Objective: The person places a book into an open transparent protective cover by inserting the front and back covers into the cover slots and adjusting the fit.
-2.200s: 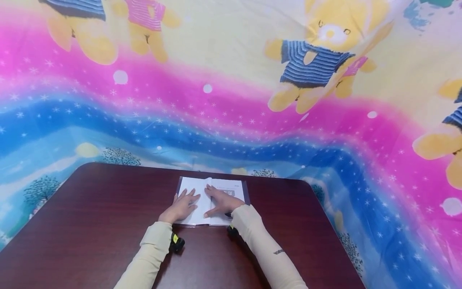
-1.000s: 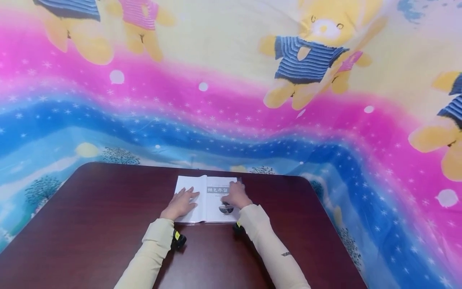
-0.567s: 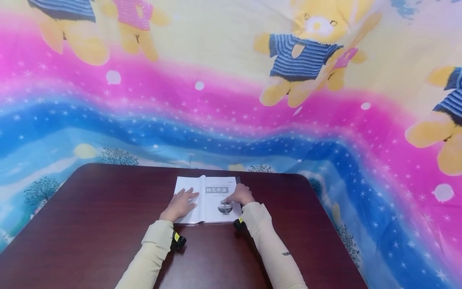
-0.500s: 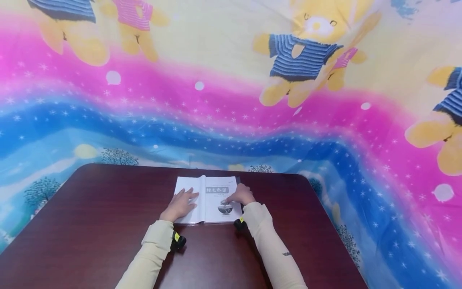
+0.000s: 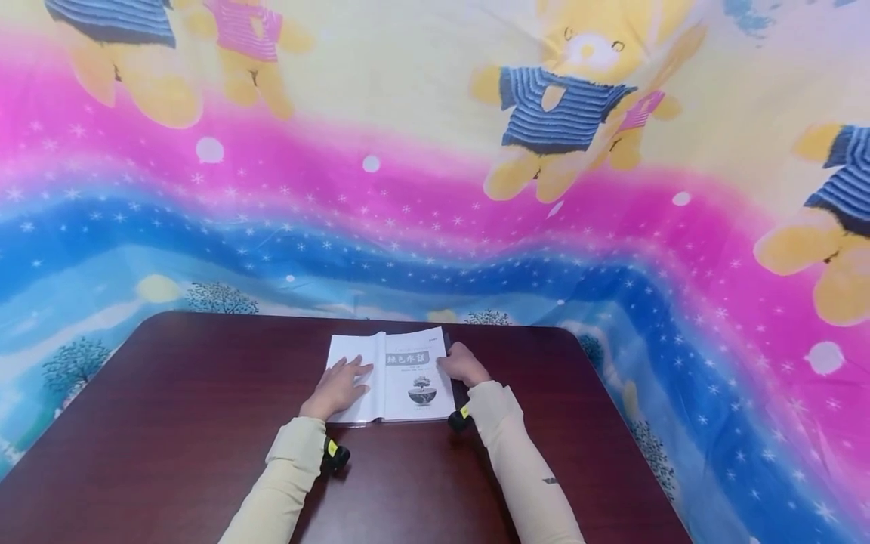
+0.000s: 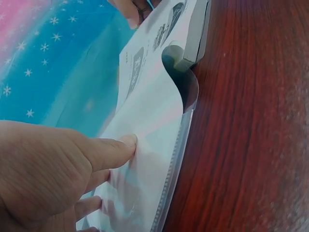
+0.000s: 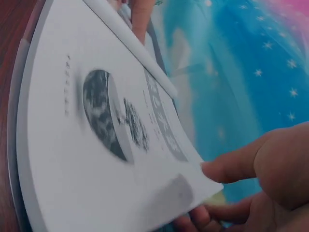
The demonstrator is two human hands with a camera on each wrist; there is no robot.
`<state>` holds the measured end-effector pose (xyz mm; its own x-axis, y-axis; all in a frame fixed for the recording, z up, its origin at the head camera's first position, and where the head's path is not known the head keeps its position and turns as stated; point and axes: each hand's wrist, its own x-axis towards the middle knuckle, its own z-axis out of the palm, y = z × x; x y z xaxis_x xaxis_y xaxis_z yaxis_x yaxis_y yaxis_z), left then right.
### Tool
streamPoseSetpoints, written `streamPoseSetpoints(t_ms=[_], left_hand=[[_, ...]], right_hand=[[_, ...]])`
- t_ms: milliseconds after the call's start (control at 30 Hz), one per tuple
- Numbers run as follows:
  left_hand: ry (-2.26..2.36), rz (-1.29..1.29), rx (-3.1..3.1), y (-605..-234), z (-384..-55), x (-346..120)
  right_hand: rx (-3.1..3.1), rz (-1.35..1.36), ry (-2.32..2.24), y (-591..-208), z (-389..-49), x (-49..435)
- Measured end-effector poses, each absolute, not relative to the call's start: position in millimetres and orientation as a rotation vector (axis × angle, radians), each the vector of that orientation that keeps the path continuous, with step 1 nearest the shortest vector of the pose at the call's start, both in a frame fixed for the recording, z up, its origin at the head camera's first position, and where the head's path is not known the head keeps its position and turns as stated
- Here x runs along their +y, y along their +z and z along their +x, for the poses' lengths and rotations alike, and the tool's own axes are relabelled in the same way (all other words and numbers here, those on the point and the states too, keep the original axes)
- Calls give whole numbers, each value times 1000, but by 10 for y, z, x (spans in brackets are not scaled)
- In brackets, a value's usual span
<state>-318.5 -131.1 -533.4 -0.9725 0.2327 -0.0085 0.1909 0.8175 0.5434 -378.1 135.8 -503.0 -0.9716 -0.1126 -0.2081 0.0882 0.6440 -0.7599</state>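
An open book [image 5: 401, 412] in a clear plastic cover [image 6: 166, 193] lies near the table's far edge. Its right-hand title page [image 5: 416, 385] carries a grey title band and a picture of a tree over a bowl shape. My left hand [image 5: 340, 389] rests with spread fingers on the blank left page [image 6: 140, 145]. At the outer edge of the title page, my right hand [image 5: 467, 364] pinches the page, thumb on top and fingers beneath. The right wrist view shows that page's corner [image 7: 212, 186] bent up by the right hand [image 7: 285, 169].
The dark red-brown table [image 5: 170, 423] reaches out on both sides of the book. Behind it hangs a bear-patterned cloth [image 5: 326, 227]. A black camera sits under each wrist, the left camera [image 5: 334, 455] and the right camera [image 5: 459, 418].
My right hand has moved from the middle of the book to the right edge, uncovering the title page, and that page's outer edge has lifted slightly. The left hand stays in place.
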Motion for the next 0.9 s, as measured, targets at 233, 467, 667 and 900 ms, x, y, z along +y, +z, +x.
streamPoseSetpoints(t_ms=[233, 467, 667, 900], left_hand=[[833, 337, 2945, -5322, -3185, -1294], [809, 332, 2953, -5329, -3184, -1291], [791, 327, 2976, -5346, -3178, -1300], [923, 319, 2976, -5356, -3202, -1293]], right_hand=[[2419, -145, -1365, -5019, -3807, 1523], [2297, -267, -1492, -5069, -3796, 1650], [2267, -352, -1667, -5024, -3816, 1651], [2322, -409, -1722, -4853, -3778, 1523]])
